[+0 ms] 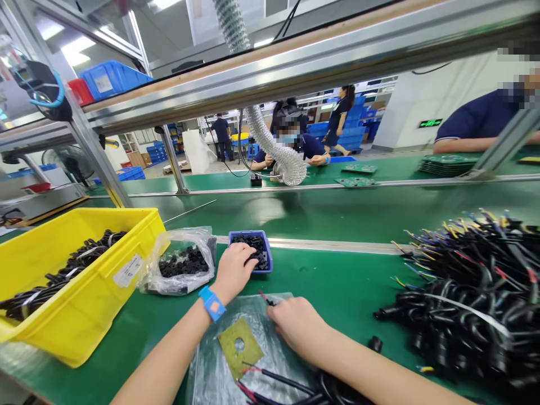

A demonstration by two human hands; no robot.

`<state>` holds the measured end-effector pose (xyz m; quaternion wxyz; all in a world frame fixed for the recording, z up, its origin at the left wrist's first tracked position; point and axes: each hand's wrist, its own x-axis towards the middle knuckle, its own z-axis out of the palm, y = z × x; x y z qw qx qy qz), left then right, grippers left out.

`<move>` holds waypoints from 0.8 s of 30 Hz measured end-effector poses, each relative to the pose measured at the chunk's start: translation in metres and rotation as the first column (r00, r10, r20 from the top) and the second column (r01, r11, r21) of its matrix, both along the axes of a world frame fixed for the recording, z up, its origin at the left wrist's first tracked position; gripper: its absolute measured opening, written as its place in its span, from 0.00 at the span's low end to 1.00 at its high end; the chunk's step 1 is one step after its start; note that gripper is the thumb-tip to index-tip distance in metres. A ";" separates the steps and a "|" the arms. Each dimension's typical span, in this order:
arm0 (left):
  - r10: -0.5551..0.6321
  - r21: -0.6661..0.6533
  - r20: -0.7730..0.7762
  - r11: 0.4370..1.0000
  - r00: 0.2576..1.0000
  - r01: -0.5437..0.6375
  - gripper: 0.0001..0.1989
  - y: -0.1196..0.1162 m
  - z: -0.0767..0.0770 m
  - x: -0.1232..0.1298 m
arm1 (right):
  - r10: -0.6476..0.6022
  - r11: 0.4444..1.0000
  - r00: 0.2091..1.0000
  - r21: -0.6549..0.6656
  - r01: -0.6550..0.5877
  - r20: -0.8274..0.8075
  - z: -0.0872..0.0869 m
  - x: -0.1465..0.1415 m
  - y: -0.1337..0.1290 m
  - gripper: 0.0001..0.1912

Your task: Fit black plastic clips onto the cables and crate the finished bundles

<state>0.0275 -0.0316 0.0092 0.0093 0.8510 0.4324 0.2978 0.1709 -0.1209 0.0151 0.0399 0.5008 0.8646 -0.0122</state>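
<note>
My left hand (pixel 237 269), a blue band on its wrist, reaches over the near left side of a small blue-purple bin (pixel 269 264) full of small black parts (pixel 262 256). Its fingers are curled down among the parts, with the fingertips hidden. My right hand (pixel 297 323) is closed on the end of a black cable (pixel 270 302), whose red wire sticks out past the fingers. Under both forearms lies a clear plastic bag (pixel 219 388), bearing a yellowish square plate (pixel 240 346) with a round hole. More black cables (pixel 291 382) with stripped red ends lie by my right forearm.
On the left, a yellow crate (pixel 80 337) holds bundled black cables. Beside it stands an open plastic bag (pixel 183 264) of black parts. A large cable pile (pixel 468 304) fills the right. Metal rails and a flexible duct (pixel 291 166) hang ahead; people sit across the bench.
</note>
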 end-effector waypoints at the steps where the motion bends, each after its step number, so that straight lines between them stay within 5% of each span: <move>1: 0.007 0.005 -0.031 1.000 1.000 -0.006 0.12 0.004 -0.001 0.007 | 0.023 1.000 1.000 -0.010 -0.023 0.000 0.001 0.000 -0.001 0.05; 8: 0.097 0.035 -0.220 0.995 0.971 -0.091 0.10 0.009 -0.009 0.019 | 0.215 0.963 0.972 -0.147 -0.228 -0.098 0.011 0.006 -0.005 0.24; 12: 0.180 0.052 -0.276 0.984 0.944 -0.172 0.09 0.010 -0.011 0.011 | 0.248 0.890 0.948 -0.340 -0.304 -0.199 0.015 0.009 -0.005 0.17; 16: 0.286 0.074 -0.286 0.958 0.915 -0.277 0.10 0.012 -0.010 0.002 | 0.193 0.895 0.965 -0.371 -0.247 -0.177 0.016 0.008 -0.004 0.09; 21: 0.346 0.145 -0.252 0.937 0.904 -0.318 0.23 0.012 0.016 -0.046 | 0.172 0.912 0.980 -0.360 -0.197 -0.102 0.017 0.006 -0.006 0.10; 24: 0.604 0.217 -0.301 0.797 0.738 -0.564 0.29 0.016 0.034 -0.097 | 0.185 0.914 0.981 -0.355 -0.196 -0.065 0.016 0.006 -0.006 0.12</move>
